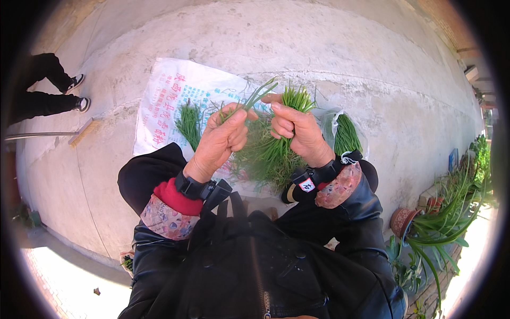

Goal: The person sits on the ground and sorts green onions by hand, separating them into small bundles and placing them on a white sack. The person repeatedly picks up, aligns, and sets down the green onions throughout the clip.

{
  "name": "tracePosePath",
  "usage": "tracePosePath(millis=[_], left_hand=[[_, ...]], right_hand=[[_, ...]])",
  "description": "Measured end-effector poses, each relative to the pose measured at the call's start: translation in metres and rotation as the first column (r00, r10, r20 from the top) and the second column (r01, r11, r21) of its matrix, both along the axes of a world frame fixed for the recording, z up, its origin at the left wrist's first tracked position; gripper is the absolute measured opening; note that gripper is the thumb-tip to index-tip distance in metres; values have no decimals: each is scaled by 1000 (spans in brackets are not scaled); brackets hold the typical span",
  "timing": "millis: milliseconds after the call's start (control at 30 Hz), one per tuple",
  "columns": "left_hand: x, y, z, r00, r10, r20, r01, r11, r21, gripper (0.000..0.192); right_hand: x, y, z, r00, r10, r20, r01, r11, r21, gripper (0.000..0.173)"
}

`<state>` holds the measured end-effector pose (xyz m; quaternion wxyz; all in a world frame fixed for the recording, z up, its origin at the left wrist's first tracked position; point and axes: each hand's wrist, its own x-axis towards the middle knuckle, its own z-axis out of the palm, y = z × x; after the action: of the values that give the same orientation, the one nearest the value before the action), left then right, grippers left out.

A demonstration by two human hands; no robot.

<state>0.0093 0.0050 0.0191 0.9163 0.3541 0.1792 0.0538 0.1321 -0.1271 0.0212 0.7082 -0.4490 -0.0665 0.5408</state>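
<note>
My left hand [223, 139] pinches a few loose garlic chives [259, 92], their ends pointing up and to the right. Close beside it, my right hand [303, 133] is closed around a thick chive bundle [295, 99] with pale cut ends upward and green leaves hanging below. My right forefinger reaches toward the stalks in the left hand; I cannot tell if it touches them. Under both hands, a heap of loose chives and trimmings [249, 159] lies on a white woven sack [153, 85] that bears printing. A smaller chive pile [189, 124] rests left of my left hand.
A clear plastic bag [361, 131] with chives in it stands right of my right hand. At the left are a broom [81, 132] and another person's legs [48, 103] in black trousers. Potted plants, one in a reddish pot [403, 223], line the right side of the concrete floor [299, 40].
</note>
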Motion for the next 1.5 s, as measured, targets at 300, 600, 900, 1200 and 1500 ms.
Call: tracePosePath(millis=[300, 600, 900, 1200, 1500], left_hand=[[-8, 1, -10, 999, -54, 5, 54, 998, 33, 18], [-9, 0, -10, 999, -15, -29, 17, 998, 62, 18], [-10, -1, -10, 996, -45, -72, 56, 986, 156, 18], [-9, -1, -10, 995, -26, -100, 43, 985, 169, 17], [-9, -1, -10, 993, 6, -119, 17, 982, 188, 19]], right_hand=[[-13, 4, -5, 991, -135, -1, 135, 989, 55, 21], [-2, 1, 2, 912, -258, 319, 286, 957, -44, 16], [-4, 4, 3, 919, -85, 384, 144, 981, -128, 19], [-3, 1, 7, 886, -11, 464, 91, 985, -150, 17], [0, -2, 1, 695, 4, 719, 167, 972, -166, 14]])
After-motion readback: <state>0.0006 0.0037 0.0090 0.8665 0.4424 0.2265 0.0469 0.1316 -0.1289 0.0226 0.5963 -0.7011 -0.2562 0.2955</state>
